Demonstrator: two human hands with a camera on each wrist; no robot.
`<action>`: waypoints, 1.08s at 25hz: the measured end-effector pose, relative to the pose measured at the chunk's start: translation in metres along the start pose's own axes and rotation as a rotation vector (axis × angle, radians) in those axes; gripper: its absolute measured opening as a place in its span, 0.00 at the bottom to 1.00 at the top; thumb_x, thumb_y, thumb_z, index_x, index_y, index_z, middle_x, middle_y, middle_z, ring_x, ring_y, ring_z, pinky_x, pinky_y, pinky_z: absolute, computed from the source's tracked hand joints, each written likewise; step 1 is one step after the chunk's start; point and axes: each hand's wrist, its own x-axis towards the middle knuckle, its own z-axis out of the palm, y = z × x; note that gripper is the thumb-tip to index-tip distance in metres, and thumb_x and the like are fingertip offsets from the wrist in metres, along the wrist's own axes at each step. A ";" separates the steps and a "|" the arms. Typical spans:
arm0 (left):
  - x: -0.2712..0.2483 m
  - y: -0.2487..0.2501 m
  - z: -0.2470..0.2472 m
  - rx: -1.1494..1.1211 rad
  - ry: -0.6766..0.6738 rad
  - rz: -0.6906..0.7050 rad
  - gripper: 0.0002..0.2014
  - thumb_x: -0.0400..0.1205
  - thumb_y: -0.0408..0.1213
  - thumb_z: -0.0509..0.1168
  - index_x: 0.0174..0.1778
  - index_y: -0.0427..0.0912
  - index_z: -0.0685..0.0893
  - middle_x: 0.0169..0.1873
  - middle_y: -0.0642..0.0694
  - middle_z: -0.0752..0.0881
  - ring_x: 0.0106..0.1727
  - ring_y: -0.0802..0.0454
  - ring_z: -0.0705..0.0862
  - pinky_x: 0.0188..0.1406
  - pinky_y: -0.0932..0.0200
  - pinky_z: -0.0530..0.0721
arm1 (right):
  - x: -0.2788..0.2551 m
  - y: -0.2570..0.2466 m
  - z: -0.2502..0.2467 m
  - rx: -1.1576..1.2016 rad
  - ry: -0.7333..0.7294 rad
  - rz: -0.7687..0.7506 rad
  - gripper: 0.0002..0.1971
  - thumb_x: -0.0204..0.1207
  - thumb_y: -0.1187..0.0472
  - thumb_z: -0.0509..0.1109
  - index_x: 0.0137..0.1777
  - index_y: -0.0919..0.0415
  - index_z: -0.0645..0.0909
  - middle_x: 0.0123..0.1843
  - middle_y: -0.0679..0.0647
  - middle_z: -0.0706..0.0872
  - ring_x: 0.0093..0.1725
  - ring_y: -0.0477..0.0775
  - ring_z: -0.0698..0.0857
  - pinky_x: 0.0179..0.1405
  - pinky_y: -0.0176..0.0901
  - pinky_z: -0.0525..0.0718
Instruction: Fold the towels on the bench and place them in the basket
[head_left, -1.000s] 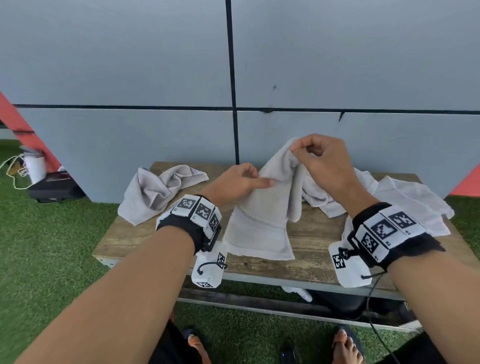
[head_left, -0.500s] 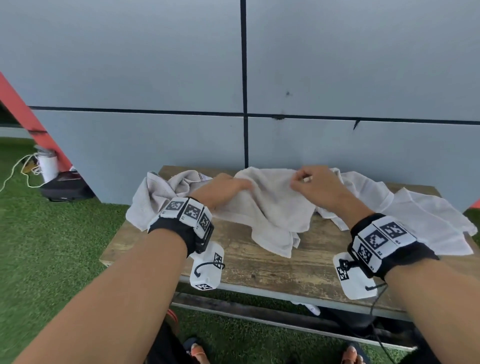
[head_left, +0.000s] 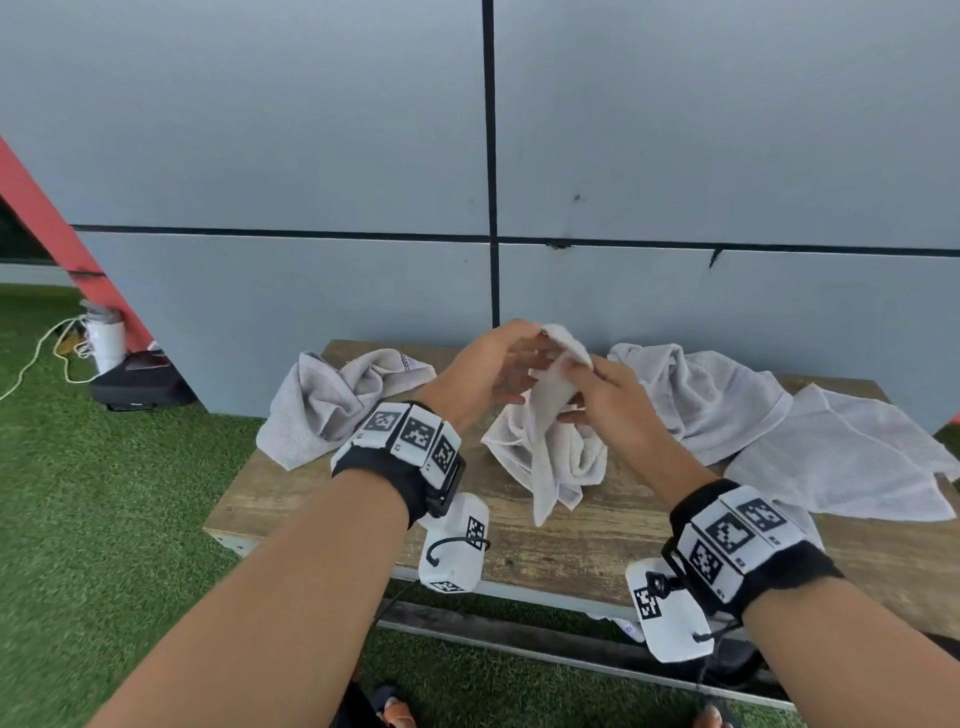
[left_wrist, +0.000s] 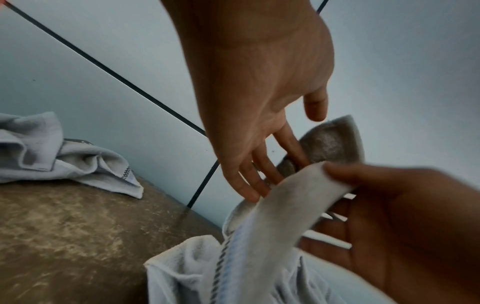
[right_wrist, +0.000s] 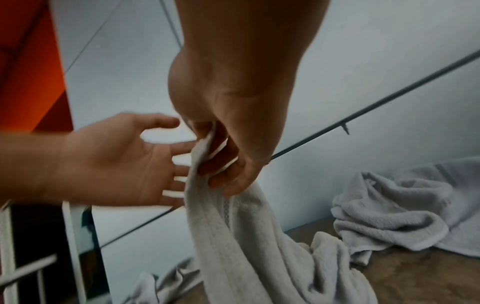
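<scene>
Where the wooden tabletop (head_left: 571, 540) meets a grey wall (head_left: 727, 130) on green turf (head_left: 104, 519), the right hand (head_left: 610, 397) pinches a towel (head_left: 556, 457); the left hand (head_left: 488, 371) is spread beside it.

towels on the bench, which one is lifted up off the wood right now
The middle towel: the right hand grips its top end and holds it up, lower end bunched on the bench. The left towel and right towel lie untouched.

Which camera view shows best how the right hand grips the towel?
The right wrist view: the right hand pinches the lifted towel by its edge, fingers curled. The head view shows only the hand's back; the left wrist view shows it dark and blurred.
</scene>
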 end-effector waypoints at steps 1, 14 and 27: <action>-0.001 -0.005 0.000 0.046 -0.049 0.011 0.18 0.80 0.49 0.64 0.61 0.44 0.88 0.57 0.45 0.89 0.57 0.43 0.86 0.59 0.46 0.79 | 0.000 -0.006 -0.003 0.136 0.001 0.070 0.15 0.88 0.57 0.60 0.50 0.56 0.88 0.44 0.54 0.94 0.46 0.56 0.93 0.45 0.51 0.89; 0.007 0.016 0.011 0.651 0.164 0.320 0.10 0.85 0.34 0.61 0.42 0.37 0.84 0.35 0.47 0.85 0.36 0.56 0.78 0.35 0.65 0.73 | 0.003 -0.031 -0.036 -0.372 0.172 -0.292 0.28 0.74 0.66 0.72 0.73 0.50 0.71 0.71 0.45 0.75 0.70 0.50 0.71 0.62 0.39 0.75; -0.031 0.049 -0.028 0.883 0.512 0.375 0.14 0.83 0.42 0.70 0.35 0.36 0.86 0.26 0.46 0.80 0.27 0.54 0.74 0.29 0.60 0.70 | -0.004 -0.077 -0.074 -0.491 0.346 -0.416 0.10 0.86 0.66 0.59 0.56 0.59 0.82 0.44 0.52 0.84 0.45 0.53 0.80 0.40 0.39 0.70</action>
